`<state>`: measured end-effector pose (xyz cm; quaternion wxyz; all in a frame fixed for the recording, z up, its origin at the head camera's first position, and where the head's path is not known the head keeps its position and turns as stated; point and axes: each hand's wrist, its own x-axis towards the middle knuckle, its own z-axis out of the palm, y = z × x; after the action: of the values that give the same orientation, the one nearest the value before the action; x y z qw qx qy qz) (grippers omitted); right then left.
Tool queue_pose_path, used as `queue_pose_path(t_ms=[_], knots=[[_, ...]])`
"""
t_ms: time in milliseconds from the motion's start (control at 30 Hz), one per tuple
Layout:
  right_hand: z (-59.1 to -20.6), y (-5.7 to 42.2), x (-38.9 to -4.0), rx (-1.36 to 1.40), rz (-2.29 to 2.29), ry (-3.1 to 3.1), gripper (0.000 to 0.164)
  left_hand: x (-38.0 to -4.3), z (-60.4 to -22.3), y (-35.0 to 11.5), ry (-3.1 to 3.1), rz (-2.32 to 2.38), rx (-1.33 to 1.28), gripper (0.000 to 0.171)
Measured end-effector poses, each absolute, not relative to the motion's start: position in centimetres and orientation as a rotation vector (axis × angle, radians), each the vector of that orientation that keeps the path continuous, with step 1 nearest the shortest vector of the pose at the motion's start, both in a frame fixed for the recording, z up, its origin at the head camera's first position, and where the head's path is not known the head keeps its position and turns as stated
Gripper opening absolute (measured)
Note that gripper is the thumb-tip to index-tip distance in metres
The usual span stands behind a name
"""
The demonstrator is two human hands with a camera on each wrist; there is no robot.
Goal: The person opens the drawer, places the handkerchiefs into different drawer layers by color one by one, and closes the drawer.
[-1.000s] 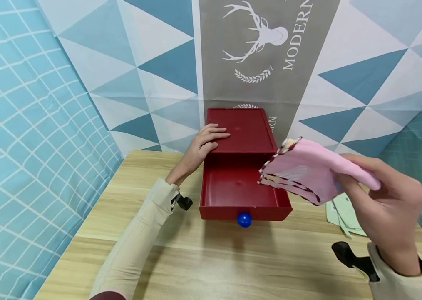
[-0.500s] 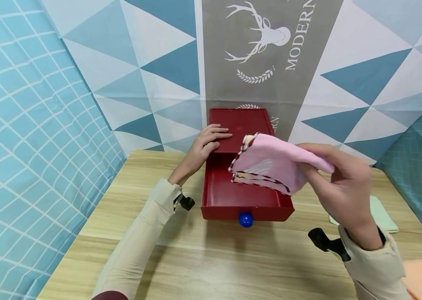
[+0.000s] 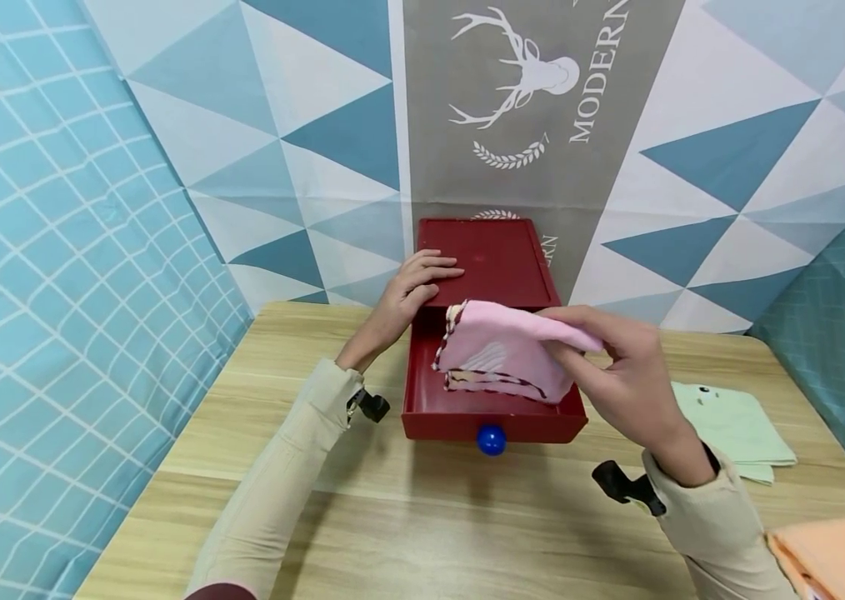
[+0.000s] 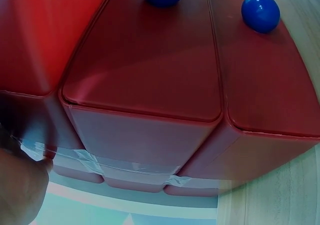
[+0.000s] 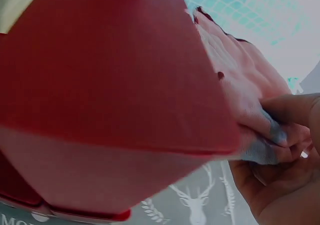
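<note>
A folded pink towel (image 3: 493,354) with a dark red and white stitched edge hangs over the pulled-out red drawer (image 3: 445,425). My right hand (image 3: 628,379) pinches its right end between thumb and fingers. The right wrist view shows the towel (image 5: 245,77) beside the drawer wall (image 5: 120,75), with a bluish patch near the fingers. My left hand (image 3: 411,287) rests on the left edge of the red drawer cabinet (image 3: 493,262), fingers extended across its top. A round blue knob (image 3: 492,440) sits on the drawer's front.
A folded pale green towel (image 3: 737,429) lies on the wooden table (image 3: 512,533) at the right. Nearer the front right corner is a peach towel (image 3: 842,554). Behind the cabinet stands a patterned backdrop (image 3: 332,125). Other closed drawers (image 4: 145,60) show in the left wrist view.
My right hand has carried the pink towel leftward from the drawer's right side to over it, then slightly lower. The green and peach towels show more fully. The left hand stays put.
</note>
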<state>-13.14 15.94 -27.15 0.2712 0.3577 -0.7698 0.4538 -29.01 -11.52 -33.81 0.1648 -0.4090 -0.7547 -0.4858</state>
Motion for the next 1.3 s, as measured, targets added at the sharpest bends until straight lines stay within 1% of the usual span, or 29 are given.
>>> queue_pose_path(t_ms=[267,500,800,1000,1300], knots=[[-28.5,16.2,-14.1,1.01,1.206,-2.283,0.032,-27.9,-33.1,-10.9,-2.121,-1.432,-1.178,0.039],[-29.1,16.1,-15.5,0.994,1.173,-2.442,0.026,-28.9,-34.1,-11.3,-2.132,-1.367,-1.171,0.041],[-29.6,15.3,-17.2,1.036,0.996,-2.501,0.03,-29.2,-34.1,-11.5,-2.138,-1.351,-1.164,0.041],[-30.1,15.4,-17.3,0.981,0.986,-2.468,0.033,-29.1,-34.1,-11.4,-2.151,-1.357,-1.155,0.041],[-30.8,16.1,-16.6,0.854,1.095,-2.409,0.027,-29.1,-34.0,-11.4,-2.144,-1.346,-1.156,0.041]])
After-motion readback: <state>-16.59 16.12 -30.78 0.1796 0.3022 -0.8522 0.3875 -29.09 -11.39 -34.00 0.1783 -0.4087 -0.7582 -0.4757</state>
